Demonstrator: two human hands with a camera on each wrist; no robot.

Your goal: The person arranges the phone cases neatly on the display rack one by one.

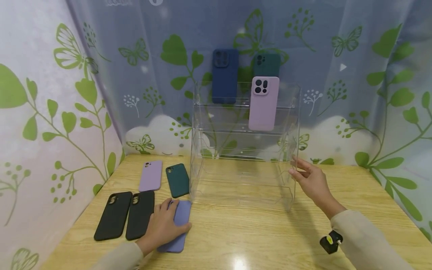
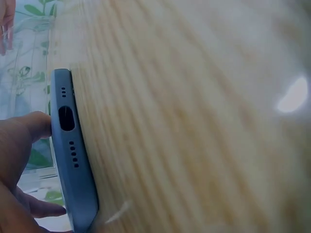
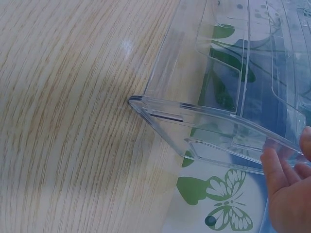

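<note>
My left hand (image 1: 164, 224) grips a periwinkle phone case (image 1: 182, 214) near the front left of the table, thumb at one long edge and fingers at the other. In the left wrist view, the bottom end of that phone case (image 2: 73, 150) faces the camera, showing its port cutout. My right hand (image 1: 312, 181) pinches the right side panel of a clear tiered display stand (image 1: 241, 189). The right wrist view shows the fingers (image 3: 274, 170) at the panel's edge. Upper tiers carry a navy phone case (image 1: 225, 80), a green phone case (image 1: 270, 65) and a pink phone case (image 1: 263, 108).
Left of the stand lie a lilac phone case (image 1: 150, 176), a dark green phone case (image 1: 177, 180) and two black phone cases, one at the outer left (image 1: 113, 215) and one beside my left hand (image 1: 140, 213). Patterned curtain (image 1: 152, 93) hangs behind the wooden table (image 1: 243, 236).
</note>
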